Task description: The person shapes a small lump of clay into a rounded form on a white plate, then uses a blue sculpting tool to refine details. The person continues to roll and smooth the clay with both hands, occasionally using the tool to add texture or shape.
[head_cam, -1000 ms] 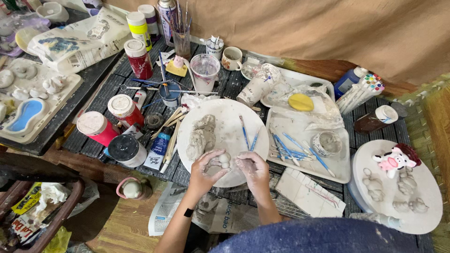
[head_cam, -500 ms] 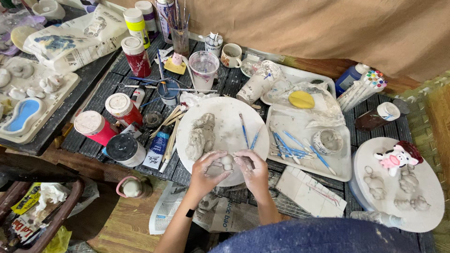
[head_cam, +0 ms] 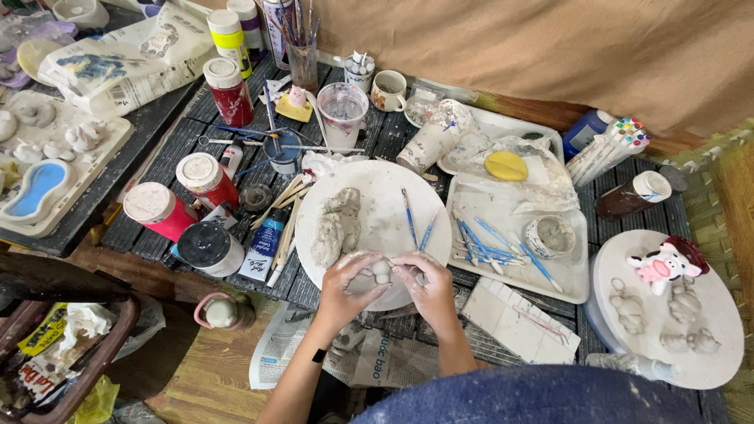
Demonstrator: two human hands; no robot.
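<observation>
Cluttered slatted table (head_cam: 393, 133), tan cloth behind. White round board (head_cam: 377, 212) is the reference. Left hand (head_cam: 349, 279) and right hand (head_cam: 424, 286) both curl around a small clay piece (head_cam: 381, 271) at the board's near edge, fingers half closed, pinching it. Clay lump (head_cam: 336, 228) left of centre on the board, blue tools (head_cam: 416, 224) to its right. Paint pots (head_cam: 177, 208) crowd the left edge, tray (head_cam: 518, 235) touches the right. Bare board only in the centre.

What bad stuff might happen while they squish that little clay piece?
The small clay piece is pinched between the left hand and right hand near the round white board's front edge, so it might drop off. A wrist could also nudge the blue tools lying close by.
</observation>
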